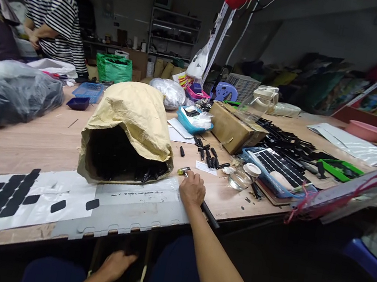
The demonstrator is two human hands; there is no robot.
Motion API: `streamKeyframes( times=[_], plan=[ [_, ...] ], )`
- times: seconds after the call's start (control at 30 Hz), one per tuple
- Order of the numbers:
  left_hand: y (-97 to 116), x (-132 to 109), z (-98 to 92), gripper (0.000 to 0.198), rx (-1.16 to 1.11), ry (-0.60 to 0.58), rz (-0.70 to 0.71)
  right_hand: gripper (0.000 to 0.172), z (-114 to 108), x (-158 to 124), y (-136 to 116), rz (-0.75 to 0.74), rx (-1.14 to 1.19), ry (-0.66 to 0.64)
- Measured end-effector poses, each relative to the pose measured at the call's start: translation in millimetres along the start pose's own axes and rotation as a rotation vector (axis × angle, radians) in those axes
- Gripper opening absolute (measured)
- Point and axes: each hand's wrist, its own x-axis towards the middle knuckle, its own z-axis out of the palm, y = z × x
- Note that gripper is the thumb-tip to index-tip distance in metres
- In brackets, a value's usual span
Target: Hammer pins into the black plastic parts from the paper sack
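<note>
My right hand (pixel 193 190) is closed around a hammer (pixel 210 216) at the table's front edge. Its black handle sticks out below my fist, and the small head with a yellowish face shows above it. My left hand (pixel 116 265) is below the table edge, over a dark opening between my legs; its fingers are mostly lost in shadow. In front of me a tan paper sack (pixel 131 111) lies on its side, mouth towards me, with dark pieces inside. Beneath its mouth is a grey plastic sheet (pixel 132 213) along the edge.
Black stickers (pixel 15 193) on white backing lie at left. Several black handle-like parts (pixel 209 157), a clear jar (pixel 240 179), a blue tray (pixel 275 188) and a cardboard box (pixel 231 126) stand at right. A person in a striped shirt (pixel 59 16) stands at far left.
</note>
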Motion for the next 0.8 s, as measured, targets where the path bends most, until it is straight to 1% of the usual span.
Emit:
streamKeyframes(
  times=[0.03, 0.07, 0.13, 0.17, 0.2, 0.23, 0.27, 0.3, 0.33, 0.37, 0.4, 0.43, 0.5, 0.53, 0.6, 0.7, 0.8],
  plan=[
    [10, -9, -3.8, 0.030, 0.034, -0.030, 0.012, 0.028, 0, 0, 0, 0.001, -0.001, 0.001],
    [21, -18, -8.1, 0.029, 0.058, -0.079, 0.063, 0.028, 1, 0, 0, 0.001, -0.002, 0.002],
    [50, -36, -20.1, 0.027, 0.049, -0.186, 0.256, 0.028, 1, 0, 0, 0.001, -0.001, 0.003],
    [66, -41, -28.2, 0.024, 0.028, -0.218, 0.356, 0.028, 2, 0, 0, 0.002, 0.000, 0.002],
    [82, -43, -37.7, 0.022, 0.004, -0.201, 0.431, 0.028, 2, 0, 0, 0.004, 0.001, 0.002],
    [98, -41, -48.1, 0.022, -0.015, -0.127, 0.490, 0.028, 2, 1, -1, 0.004, 0.001, 0.001],
    [113, -35, -58.9, 0.023, -0.021, -0.002, 0.528, 0.028, 2, 1, -1, 0.003, 0.002, 0.001],
    [126, -25, -69.5, 0.024, -0.001, 0.160, 0.538, 0.028, 2, 1, 0, 0.001, 0.003, 0.001],
    [137, -12, -79.3, 0.025, 0.042, 0.318, 0.522, 0.028, 2, 1, 0, -0.001, 0.005, 0.001],
    [146, 2, -87.9, 0.025, 0.097, 0.451, 0.490, 0.028, 2, 1, 0, -0.003, 0.006, 0.001],
    [153, 18, -94.9, 0.025, 0.155, 0.555, 0.449, 0.028, 2, 1, 0, -0.003, 0.008, 0.001],
    [158, 33, -100.4, 0.026, 0.218, 0.629, 0.406, 0.028, 1, 1, 0, -0.003, 0.010, 0.000],
    [163, 58, -107.3, 0.028, 0.339, 0.697, 0.328, 0.027, 1, 1, 0, -0.004, 0.012, -0.001],
    [164, 67, -109.1, 0.028, 0.388, 0.704, 0.294, 0.027, 1, 1, 0, -0.005, 0.011, -0.003],
    [164, 76, -111.7, 0.027, 0.444, 0.688, 0.239, 0.027, 0, 1, -1, -0.003, 0.010, -0.011],
    [160, 72, -116.6, 0.023, 0.434, 0.658, 0.228, 0.027, -2, 1, -1, 0.003, 0.012, -0.020],
    [148, 55, -123.3, 0.020, 0.421, 0.670, 0.342, 0.027, -3, 2, -2, 0.008, 0.013, -0.023]
  ],
)
